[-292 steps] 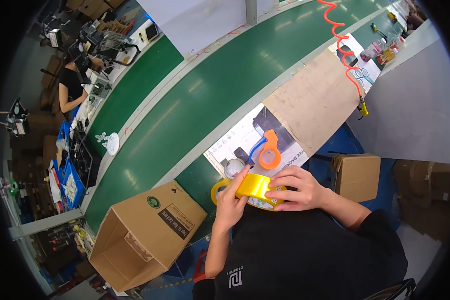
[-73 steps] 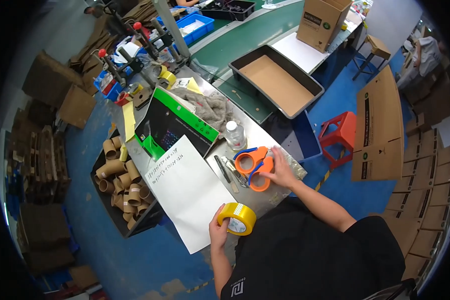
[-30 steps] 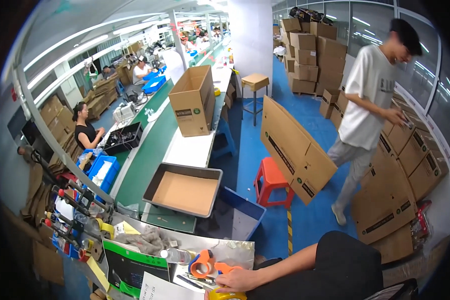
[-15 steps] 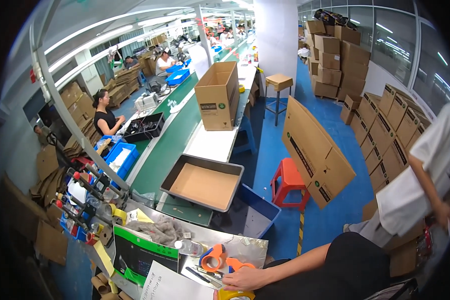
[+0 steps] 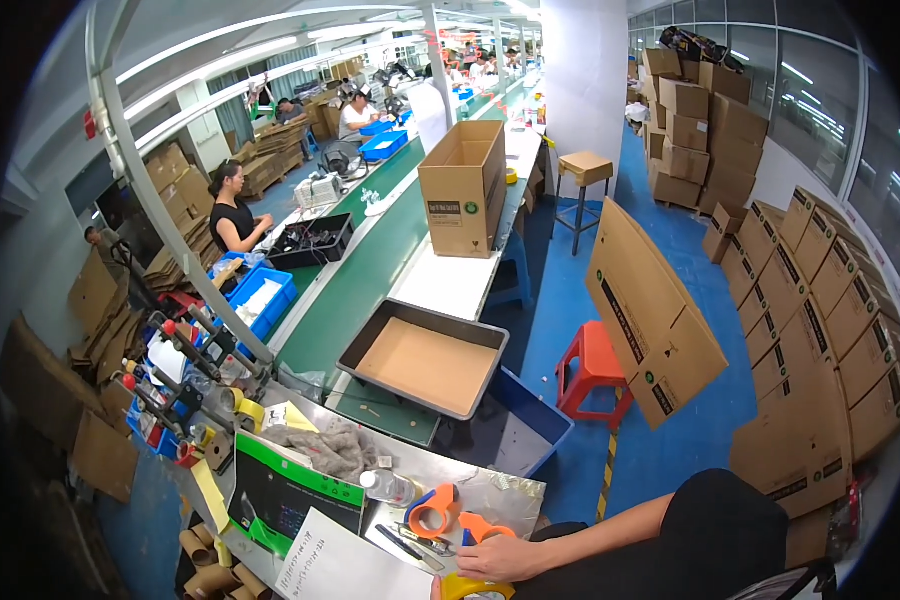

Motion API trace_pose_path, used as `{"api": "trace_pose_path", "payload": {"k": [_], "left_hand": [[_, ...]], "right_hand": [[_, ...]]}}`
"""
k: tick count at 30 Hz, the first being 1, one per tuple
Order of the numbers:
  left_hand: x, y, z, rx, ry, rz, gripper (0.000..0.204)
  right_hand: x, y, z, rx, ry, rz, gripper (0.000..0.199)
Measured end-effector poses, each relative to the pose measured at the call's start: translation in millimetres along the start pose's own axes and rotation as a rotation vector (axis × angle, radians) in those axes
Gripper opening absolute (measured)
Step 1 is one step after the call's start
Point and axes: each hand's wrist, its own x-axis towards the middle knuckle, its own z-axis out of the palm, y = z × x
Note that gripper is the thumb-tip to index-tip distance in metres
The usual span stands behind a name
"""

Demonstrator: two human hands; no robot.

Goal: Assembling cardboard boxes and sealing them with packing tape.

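Observation:
My right hand reaches in from the lower right, its fingers curled on the handle of an orange tape dispenser that lies on the metal bench top. A yellow tape roll shows at the bottom edge, just under that hand. Only a sliver of my left hand appears beside the roll, and its grip is hidden. A clear plastic bottle lies left of the dispenser.
A white paper sheet, a green-and-black box and a grey cloth lie left of my hands. Beyond are a metal tray, a green conveyor, an open carton, a red stool and leaning flat cartons. A seated worker is at far left.
My head has swung slightly, shifting the view. The person in a white shirt walking on the right has left the picture. My right hand stays at the orange dispenser.

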Motion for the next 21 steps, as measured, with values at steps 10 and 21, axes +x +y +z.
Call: {"api": "trace_pose_path", "payload": {"k": [10,21], "left_hand": [[7,16,2,-0.014,0.004,-0.060,0.043],[8,9,3,0.160,0.036,-0.011,0.053]], "right_hand": [[-2,-1,-12,0.025,-0.054,0.105,0.032],[-1,-8,-16,-0.157,0.048,0.054,0.022]]}}
